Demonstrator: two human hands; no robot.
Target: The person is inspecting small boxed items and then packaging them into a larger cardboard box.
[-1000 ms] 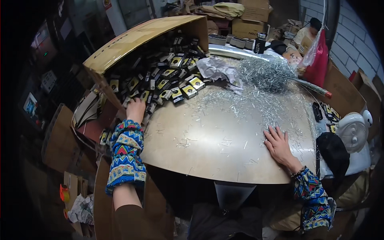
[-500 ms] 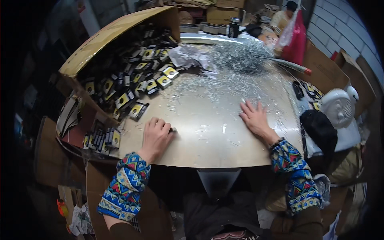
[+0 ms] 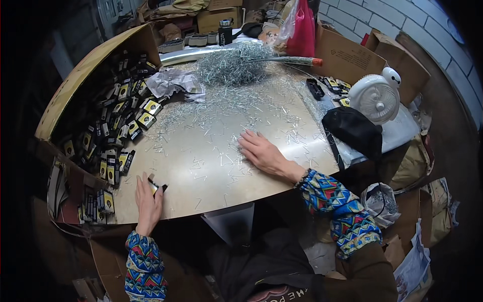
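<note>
My left hand (image 3: pixel 148 205) is near the front left of the pale tabletop (image 3: pixel 186 194). Between its thumb and fingers is a small black-and-yellow box (image 3: pixel 154 187), partly hidden by the hand. Palm down, my right hand (image 3: pixel 265 156) rests on the table with its fingers stretched out among loose thin metal pins (image 3: pixel 231 160). More pins lie scattered up to a large tangled heap of them (image 3: pixel 234 65) at the far side. Patterned sleeve covers are on both forearms.
A tipped carton (image 3: pixel 68 93) full of small black-and-yellow boxes (image 3: pixel 133 128) stands at the left. Crumpled paper (image 3: pixel 176 83) lies beside it. On the right are a black pouch (image 3: pixel 352 132) and a white fan (image 3: pixel 376 98). A dark bottle (image 3: pixel 225 33) stands at the back.
The view has swung right. My left hand has moved nearer the table's front left corner with the box. More pins now lie on the near middle of the table, around my right hand.
</note>
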